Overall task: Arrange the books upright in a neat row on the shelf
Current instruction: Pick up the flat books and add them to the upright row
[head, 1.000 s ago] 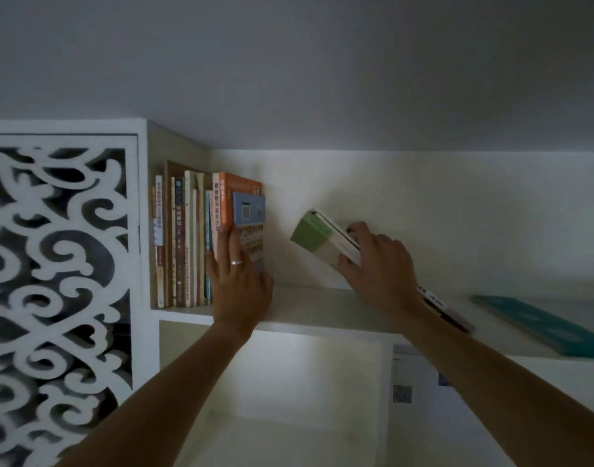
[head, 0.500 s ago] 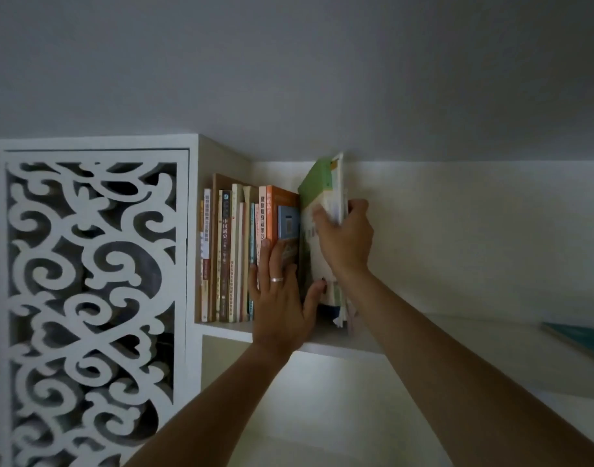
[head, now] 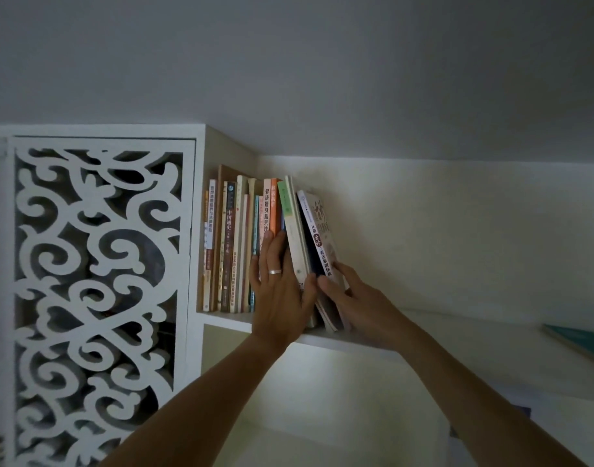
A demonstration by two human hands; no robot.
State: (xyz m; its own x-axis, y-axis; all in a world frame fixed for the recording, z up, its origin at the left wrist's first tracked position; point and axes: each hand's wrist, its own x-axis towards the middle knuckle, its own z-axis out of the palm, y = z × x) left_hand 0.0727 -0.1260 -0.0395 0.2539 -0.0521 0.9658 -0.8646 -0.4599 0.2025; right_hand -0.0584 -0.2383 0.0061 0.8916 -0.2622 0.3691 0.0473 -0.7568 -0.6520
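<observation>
Bare forearms, no sleeves; left grip (head: 282, 291) wears a silver ring (head: 275, 272)

The left hand (head: 278, 291) covers the lower spines of the orange and green-spined paperbacks (head: 282, 203) at the row's end. The right hand (head: 352, 294) hides the bottom of the leaning white book with dark lettering (head: 322, 237). At four o'clock, a flat teal book (head: 578, 342) is cut off by the right edge. Small spine print stays unreadable in the dim light.
</observation>
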